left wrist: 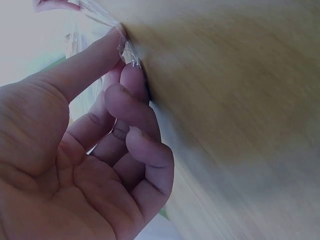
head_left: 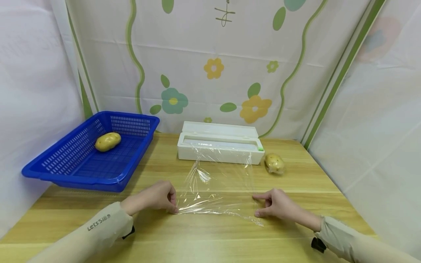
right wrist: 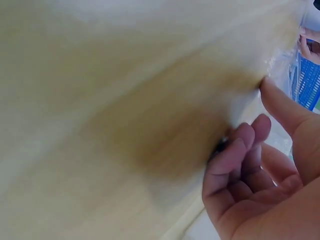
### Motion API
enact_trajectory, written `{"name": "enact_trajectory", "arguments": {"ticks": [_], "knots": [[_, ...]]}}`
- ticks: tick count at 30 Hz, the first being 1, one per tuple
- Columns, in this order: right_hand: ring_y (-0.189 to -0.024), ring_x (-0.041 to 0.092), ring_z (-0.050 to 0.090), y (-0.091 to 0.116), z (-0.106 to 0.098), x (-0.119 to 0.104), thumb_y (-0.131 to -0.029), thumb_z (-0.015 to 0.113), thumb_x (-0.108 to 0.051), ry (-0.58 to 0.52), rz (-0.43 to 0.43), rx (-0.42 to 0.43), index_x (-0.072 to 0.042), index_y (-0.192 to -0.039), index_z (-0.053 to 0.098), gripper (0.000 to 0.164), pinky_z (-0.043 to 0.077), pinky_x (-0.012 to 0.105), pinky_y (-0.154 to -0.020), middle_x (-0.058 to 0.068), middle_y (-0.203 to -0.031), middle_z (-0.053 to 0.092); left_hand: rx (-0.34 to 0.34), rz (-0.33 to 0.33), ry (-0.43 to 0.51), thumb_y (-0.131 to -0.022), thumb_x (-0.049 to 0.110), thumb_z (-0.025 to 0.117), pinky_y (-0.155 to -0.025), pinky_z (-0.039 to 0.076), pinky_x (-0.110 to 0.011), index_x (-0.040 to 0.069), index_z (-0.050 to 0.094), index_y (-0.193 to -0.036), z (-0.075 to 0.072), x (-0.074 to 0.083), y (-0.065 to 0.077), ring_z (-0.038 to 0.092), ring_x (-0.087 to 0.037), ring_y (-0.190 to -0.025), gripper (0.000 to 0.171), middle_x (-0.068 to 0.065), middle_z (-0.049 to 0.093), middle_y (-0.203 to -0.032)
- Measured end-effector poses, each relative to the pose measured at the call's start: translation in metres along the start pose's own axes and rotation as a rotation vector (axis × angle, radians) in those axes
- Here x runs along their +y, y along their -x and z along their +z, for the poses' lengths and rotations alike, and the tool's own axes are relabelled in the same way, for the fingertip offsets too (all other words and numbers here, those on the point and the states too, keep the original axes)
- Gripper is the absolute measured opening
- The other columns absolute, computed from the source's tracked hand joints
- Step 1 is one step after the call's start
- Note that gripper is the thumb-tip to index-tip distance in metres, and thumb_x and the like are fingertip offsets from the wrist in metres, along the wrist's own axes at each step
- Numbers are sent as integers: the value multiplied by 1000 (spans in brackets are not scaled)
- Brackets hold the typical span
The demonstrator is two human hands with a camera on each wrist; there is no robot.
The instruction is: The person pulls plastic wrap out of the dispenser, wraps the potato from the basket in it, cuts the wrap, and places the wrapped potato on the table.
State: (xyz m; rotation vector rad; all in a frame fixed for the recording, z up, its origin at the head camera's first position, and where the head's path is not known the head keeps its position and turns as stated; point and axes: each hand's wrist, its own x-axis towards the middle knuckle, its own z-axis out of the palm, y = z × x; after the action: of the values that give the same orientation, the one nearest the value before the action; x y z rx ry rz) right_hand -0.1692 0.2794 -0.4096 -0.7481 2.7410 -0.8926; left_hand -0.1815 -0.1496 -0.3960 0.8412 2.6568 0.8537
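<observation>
A sheet of clear plastic wrap (head_left: pixel 213 186) stretches over the wooden table from a white wrap dispenser box (head_left: pixel 220 151), whose lid stands raised. My left hand (head_left: pixel 161 197) pinches the near left corner of the wrap between thumb and forefinger; in the left wrist view the crinkled film (left wrist: pixel 131 52) shows at those fingertips. At the sheet's right edge is my right hand (head_left: pixel 277 206), its thumb and forefinger spread apart and touching the film by the table. The other fingers (right wrist: pixel 240 145) of that hand are bent loosely inward.
A blue plastic basket (head_left: pixel 120 179) at the left has one bare potato (head_left: pixel 107 141) in it. Right of the box lies a potato wrapped in film (head_left: pixel 274 163). Flower-printed cloth (head_left: pixel 194 51) hangs behind the table, with white cloth at both sides.
</observation>
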Motion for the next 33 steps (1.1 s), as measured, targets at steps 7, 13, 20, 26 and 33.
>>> {"name": "enact_trajectory", "arguments": {"ticks": [7,13,20,26,33], "knots": [[-45,1,32,-2,-5,-2,-74,86,-35,5,21,-29,1,-123,67,64,32,19,-43,-8,-50,45,3,2,9,-70,22,90,-51,40,-25,16,62,-61,1,-1,1,48,-8,-55,30,10,55,-59],[-45,2,33,-4,-6,0,-73,87,-35,-28,45,-33,-1,-123,68,63,31,19,-42,-5,-51,48,5,34,39,-73,19,87,-51,41,-24,15,62,-63,-2,-6,3,48,-7,-55,27,10,55,-60],[-47,3,38,-5,-6,2,-71,88,-34,-41,46,-28,-2,-121,69,62,33,19,-43,-4,-54,53,51,21,6,-85,24,78,-48,38,-24,14,62,-63,-18,-1,-1,45,-5,-52,29,12,52,-57],[-48,2,40,-6,-3,2,-72,88,-31,-65,32,-25,-9,-109,76,44,34,19,-43,-4,-57,57,131,28,-83,-90,31,72,-48,34,-25,17,54,-56,-41,19,-16,37,-4,-48,40,13,42,-52],[-46,1,33,-8,-4,1,-75,87,-26,-99,-7,-49,-9,-102,78,33,29,17,-43,-6,-55,55,268,13,-68,-95,26,66,-47,34,-28,16,48,-57,-82,48,-38,36,-9,-46,43,6,41,-52]]}}
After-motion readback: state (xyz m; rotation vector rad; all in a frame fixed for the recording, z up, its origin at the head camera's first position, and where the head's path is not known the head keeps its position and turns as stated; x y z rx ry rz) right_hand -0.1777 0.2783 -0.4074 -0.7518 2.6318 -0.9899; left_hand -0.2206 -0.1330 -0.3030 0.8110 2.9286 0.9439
